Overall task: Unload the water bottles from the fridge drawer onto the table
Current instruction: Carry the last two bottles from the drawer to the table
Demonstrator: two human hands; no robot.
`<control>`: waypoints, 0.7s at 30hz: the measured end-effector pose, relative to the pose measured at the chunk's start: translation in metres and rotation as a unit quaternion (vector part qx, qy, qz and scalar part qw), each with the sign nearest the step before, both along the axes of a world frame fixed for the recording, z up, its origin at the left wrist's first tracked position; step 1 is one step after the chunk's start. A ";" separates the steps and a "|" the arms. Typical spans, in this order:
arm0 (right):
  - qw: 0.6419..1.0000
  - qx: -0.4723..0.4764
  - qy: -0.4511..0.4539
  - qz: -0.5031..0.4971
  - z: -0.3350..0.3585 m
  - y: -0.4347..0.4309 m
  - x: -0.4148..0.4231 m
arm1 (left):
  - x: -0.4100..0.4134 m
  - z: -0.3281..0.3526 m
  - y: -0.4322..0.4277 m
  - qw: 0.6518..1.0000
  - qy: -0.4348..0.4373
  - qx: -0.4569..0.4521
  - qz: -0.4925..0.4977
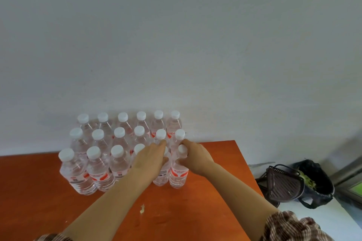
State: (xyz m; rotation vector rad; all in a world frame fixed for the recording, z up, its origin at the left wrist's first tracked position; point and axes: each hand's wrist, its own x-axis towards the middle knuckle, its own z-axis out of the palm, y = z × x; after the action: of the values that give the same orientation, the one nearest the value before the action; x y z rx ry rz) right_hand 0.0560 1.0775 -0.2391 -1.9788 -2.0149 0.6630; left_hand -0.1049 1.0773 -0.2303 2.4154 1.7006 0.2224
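Observation:
Several clear water bottles [98, 164] with white caps and red labels stand upright in three rows on the orange table [205, 201], against the wall. My left hand [150, 157] grips the neck of a front-row bottle [161, 176], hiding its cap. My right hand [195, 157] grips the neck of the front-row bottle [178, 176] at the right end, just below its white cap. Both bottles stand on the table. The fridge drawer is out of view.
A plain pale wall rises behind the table. The table's right edge runs diagonally toward me. Beyond it on the floor stand a dark slatted basket [284, 184] and a black bag [315, 182] with greenish scraps. A small pale crumb [142, 209] lies on the table.

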 end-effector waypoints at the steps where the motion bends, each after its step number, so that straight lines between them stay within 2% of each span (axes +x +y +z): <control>1: 1.000 0.002 0.024 -0.016 -0.002 -0.003 0.000 | 0.000 0.001 -0.001 1.000 -0.006 -0.001 0.008; 5: 0.994 -0.004 0.090 -0.057 -0.005 -0.013 0.003 | 0.002 0.008 -0.005 0.999 -0.015 0.014 0.025; 9: 0.991 0.011 0.111 -0.074 -0.002 -0.025 0.010 | 0.012 0.017 -0.011 0.998 -0.007 0.059 0.017; 13: 0.986 0.039 0.110 -0.120 -0.001 -0.050 0.029 | 0.036 0.017 -0.022 0.994 -0.046 0.094 -0.023; 17: 0.979 0.054 0.098 -0.172 -0.008 -0.097 0.063 | 0.080 0.004 -0.047 0.988 -0.138 0.050 -0.054; 21: 0.967 0.036 0.068 -0.241 -0.014 -0.161 0.110 | 0.137 -0.014 -0.081 0.982 -0.164 0.012 -0.096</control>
State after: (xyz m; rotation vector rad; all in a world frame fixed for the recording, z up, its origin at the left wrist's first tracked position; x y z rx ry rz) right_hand 0.1661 0.9165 -0.2535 -2.1913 -1.3766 0.5802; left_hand 0.0317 0.9965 -0.2444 2.3770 1.3220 0.5797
